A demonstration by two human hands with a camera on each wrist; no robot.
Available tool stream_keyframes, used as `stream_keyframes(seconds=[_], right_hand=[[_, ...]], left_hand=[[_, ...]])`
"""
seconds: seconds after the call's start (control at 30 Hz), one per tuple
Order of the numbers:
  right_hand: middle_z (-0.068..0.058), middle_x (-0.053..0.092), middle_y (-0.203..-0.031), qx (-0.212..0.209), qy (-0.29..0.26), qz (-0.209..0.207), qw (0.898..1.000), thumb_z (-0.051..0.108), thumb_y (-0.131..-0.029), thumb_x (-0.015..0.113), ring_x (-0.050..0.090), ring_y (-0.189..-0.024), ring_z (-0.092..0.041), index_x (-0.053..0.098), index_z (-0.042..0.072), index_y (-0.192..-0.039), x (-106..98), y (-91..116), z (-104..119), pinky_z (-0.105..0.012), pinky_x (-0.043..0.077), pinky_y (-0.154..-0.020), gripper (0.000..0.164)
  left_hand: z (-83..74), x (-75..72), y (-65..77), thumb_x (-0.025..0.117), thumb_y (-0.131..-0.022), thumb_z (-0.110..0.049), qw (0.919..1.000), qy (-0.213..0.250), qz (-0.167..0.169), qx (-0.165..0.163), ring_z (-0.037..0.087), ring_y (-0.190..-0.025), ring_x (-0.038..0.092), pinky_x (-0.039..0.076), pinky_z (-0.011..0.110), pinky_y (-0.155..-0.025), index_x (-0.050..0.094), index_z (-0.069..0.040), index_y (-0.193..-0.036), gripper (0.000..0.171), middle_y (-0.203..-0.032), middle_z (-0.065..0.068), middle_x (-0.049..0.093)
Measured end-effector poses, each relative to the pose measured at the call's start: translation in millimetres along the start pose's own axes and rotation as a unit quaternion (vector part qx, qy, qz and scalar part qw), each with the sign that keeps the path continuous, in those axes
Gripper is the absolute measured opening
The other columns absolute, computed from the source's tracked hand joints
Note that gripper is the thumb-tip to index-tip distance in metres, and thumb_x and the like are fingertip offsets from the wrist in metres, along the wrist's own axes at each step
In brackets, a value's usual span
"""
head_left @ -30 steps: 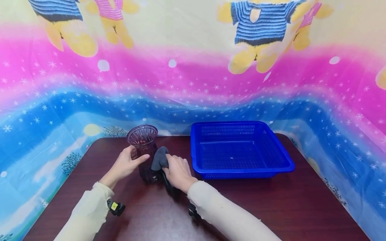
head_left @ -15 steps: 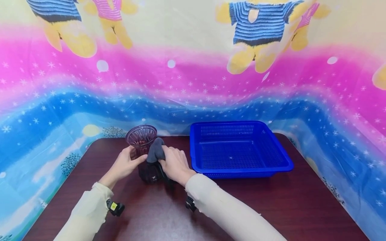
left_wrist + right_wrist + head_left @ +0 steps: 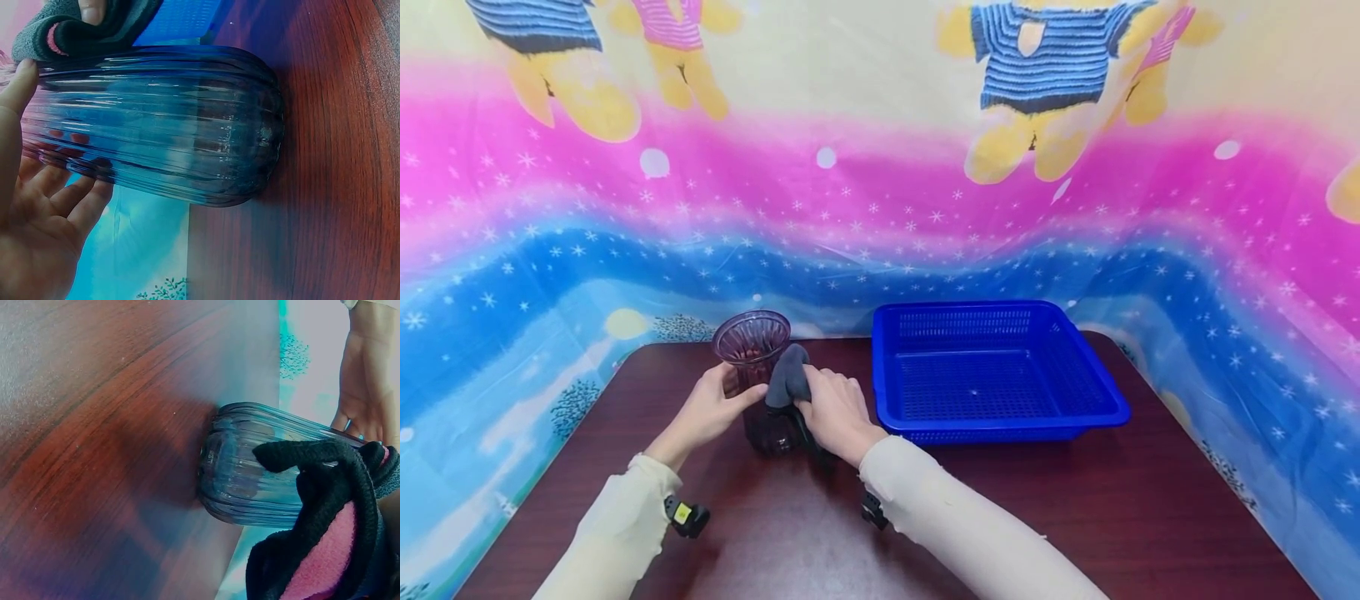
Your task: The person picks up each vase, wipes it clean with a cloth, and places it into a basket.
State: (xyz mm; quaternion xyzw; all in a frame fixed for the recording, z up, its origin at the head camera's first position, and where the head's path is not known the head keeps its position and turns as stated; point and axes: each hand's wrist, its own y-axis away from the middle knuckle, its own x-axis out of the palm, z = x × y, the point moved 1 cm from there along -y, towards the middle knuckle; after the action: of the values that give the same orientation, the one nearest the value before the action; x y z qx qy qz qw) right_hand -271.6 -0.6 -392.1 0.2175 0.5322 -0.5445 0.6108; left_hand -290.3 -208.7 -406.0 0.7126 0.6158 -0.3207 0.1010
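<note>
A purple-tinted, ribbed glass vase (image 3: 771, 431) with a flared rim stands upright on the table. My left hand (image 3: 711, 412) grips it below the rim, thumb on the near side and fingers round the far left side; the left wrist view shows those fingers through the glass (image 3: 156, 125). In my right hand (image 3: 838, 412) is a bunched dark grey cloth (image 3: 787, 377) with a pink part (image 3: 325, 556), pressed against the vase's right side near the upper middle. Folds of the cloth hang down in front of the glass in the right wrist view.
A blue plastic basket (image 3: 1000, 426) with perforated walls stands to the right of the vase on the dark wooden table (image 3: 1037, 517). A printed cloth backdrop (image 3: 880, 208) rises behind and along both sides of the table.
Over the first half second, my right hand slid the cloth up the vase and slightly left. Since then it has barely moved. The left hand and vase stay in place.
</note>
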Motion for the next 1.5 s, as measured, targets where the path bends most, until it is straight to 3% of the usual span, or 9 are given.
stream_keyframes(seconds=[0.6, 1.5], right_hand=[[-0.008, 0.074, -0.104, 0.018, -0.002, 0.029, 0.999, 0.031, -0.097, 0.068, 0.071, -0.099, -0.027, 0.064, 0.014, -0.122, 15.1, 7.6, -9.8, -0.044, 0.056, -0.085, 0.031], [-0.01, 0.074, -0.101, 0.026, 0.034, 0.05, 0.998, 0.031, -0.092, 0.074, 0.071, -0.097, -0.029, 0.065, 0.011, -0.121, 50.4, 23.2, -28.9, -0.044, 0.056, -0.084, 0.036]], left_hand=[[5.1, 2.6, -1.3, 0.067, -0.099, -0.031, 0.9999, -0.001, -0.002, -0.014, 0.043, -0.13, 0.058, 0.049, 0.056, -0.108, 0.049, 0.006, -0.141, 0.059, -0.138, 0.03, 0.059], [2.2, 2.6, -0.5, 0.067, -0.099, -0.027, 0.9999, 0.013, -0.002, -0.003, 0.041, -0.128, 0.06, 0.051, 0.052, -0.107, 0.049, 0.006, -0.141, 0.056, -0.136, 0.029, 0.062]])
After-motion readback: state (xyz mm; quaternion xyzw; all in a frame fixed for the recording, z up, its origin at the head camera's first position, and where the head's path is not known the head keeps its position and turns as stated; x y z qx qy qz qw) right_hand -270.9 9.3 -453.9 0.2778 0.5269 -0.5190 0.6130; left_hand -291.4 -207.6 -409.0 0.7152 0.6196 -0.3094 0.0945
